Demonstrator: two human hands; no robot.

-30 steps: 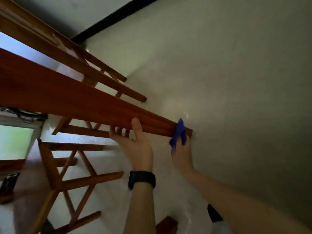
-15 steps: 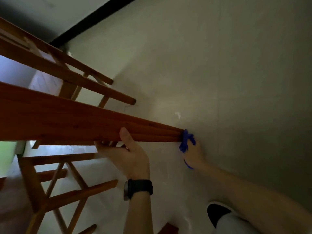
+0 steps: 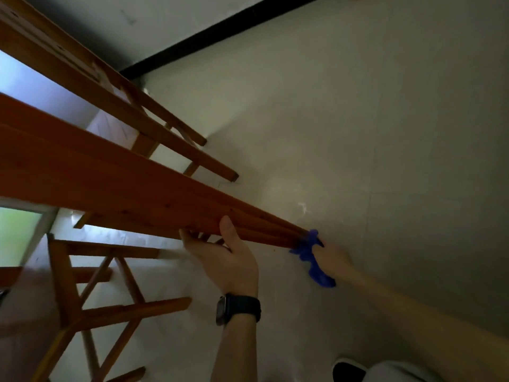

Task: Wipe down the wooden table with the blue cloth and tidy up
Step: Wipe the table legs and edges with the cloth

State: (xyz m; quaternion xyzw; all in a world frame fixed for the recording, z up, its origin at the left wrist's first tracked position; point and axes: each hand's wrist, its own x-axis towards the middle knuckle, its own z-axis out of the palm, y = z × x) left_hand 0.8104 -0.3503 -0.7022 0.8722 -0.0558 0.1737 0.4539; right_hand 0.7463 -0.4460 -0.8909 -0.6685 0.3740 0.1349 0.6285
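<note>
**Blue cloth at the table's corner, both hands on the edge**

The blue cloth (image 3: 310,253) was bunched against the near corner of the wooden table (image 3: 110,186), at the very end of its long edge, with a tail of fabric hanging below the fist. The right hand (image 3: 334,257) gripped the cloth, fingers curled round it, and pressed it to the corner. Just beside it along the same edge, the left hand (image 3: 227,260) held the table: the thumb lay on the upper face and the fingers hooked underneath. A dark watch (image 3: 239,310) sat on that wrist.

The table's edge ran as 1 reddish-brown band from the left of the view down to the cloth, its grain and a few knots showing. Below it stood crossed legs (image 3: 82,307) of the same wood. Beyond it, a second wooden frame (image 3: 154,125) of parallel rails slanted across the upper left.

The floor (image 3: 371,128) was pale and tiled, dim, with faint joint lines and a small white scuff (image 3: 303,206) near the cloth. A black skirting strip (image 3: 220,37) marked where it met the light wall (image 3: 124,15). A greenish pane (image 3: 16,232) glowed at the left. The toe of 1 dark shoe (image 3: 348,370) showed at the bottom.
</note>
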